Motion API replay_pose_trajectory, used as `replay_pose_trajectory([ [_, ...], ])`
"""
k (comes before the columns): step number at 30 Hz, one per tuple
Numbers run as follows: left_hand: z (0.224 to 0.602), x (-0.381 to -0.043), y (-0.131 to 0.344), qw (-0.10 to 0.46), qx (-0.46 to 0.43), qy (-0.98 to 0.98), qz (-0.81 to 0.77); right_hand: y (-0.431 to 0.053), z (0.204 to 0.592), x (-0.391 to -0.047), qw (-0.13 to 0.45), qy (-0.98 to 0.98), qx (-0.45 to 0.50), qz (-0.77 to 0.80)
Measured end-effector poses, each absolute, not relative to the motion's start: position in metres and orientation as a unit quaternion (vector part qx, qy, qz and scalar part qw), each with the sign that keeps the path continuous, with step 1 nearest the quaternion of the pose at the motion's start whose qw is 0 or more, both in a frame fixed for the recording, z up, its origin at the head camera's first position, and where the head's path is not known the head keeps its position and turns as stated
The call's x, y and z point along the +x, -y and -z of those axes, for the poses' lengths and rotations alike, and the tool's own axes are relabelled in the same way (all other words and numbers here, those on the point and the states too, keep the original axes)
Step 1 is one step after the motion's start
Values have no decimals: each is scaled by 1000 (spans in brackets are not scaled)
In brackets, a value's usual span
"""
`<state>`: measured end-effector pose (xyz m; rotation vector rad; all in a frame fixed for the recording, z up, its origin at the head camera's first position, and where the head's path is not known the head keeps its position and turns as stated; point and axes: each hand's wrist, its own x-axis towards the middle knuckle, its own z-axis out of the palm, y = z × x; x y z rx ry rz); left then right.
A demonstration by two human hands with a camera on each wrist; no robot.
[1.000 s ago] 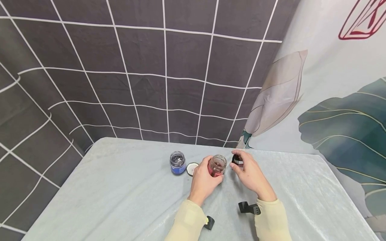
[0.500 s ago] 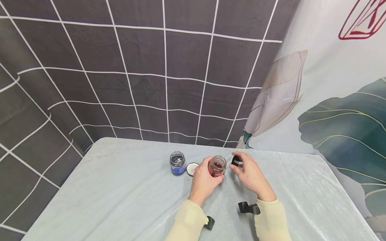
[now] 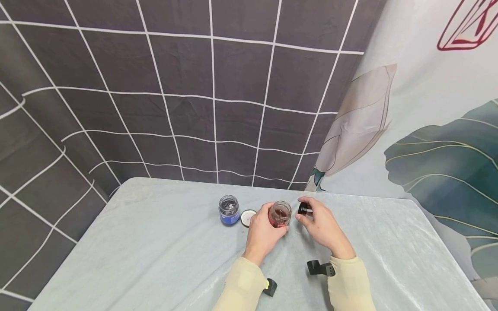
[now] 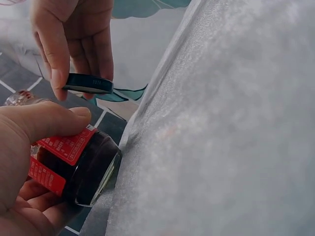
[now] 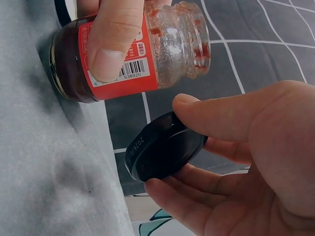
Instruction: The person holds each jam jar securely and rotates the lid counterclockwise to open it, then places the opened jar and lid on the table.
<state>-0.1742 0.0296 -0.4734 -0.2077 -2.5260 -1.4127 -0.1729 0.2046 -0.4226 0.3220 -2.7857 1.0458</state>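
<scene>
My left hand grips a glass jar with a red label and dark contents. In the right wrist view its mouth is uncovered and red bits cling inside the neck of the jar. To its right, my right hand pinches a black lid by the rim, tilted on edge and apart from the jar. The right wrist view shows printed digits on the side of the lid. Left of the hands stands a second open jar with a blue label. A lid lies white side up beside it.
A pale grey cloth covers the table. Behind it hangs a dark curtain with a white grid, and a leaf-patterned light curtain on the right. Black wrist mounts sit by the sleeves.
The lid in my right hand has turned slightly and shifted a little toward the jar. My left hand and the red-labelled jar stay nearly where they were.
</scene>
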Motion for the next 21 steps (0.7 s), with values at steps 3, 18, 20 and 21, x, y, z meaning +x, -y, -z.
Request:
replay_pose_trajectory([
  [3,474,-175,-29,115,-67,864,486,-205,423,-173,74,929,110,-346],
  [18,477,-177,-30,119,-57,861,491,-203,427,-174,81,925,128,-349],
  [20,477,-177,-30,118,-56,861,492,-203,427,-174,80,925,129,-349],
  [21,477,-177,-30,118,-55,861,492,-203,428,-174,79,925,130,-348],
])
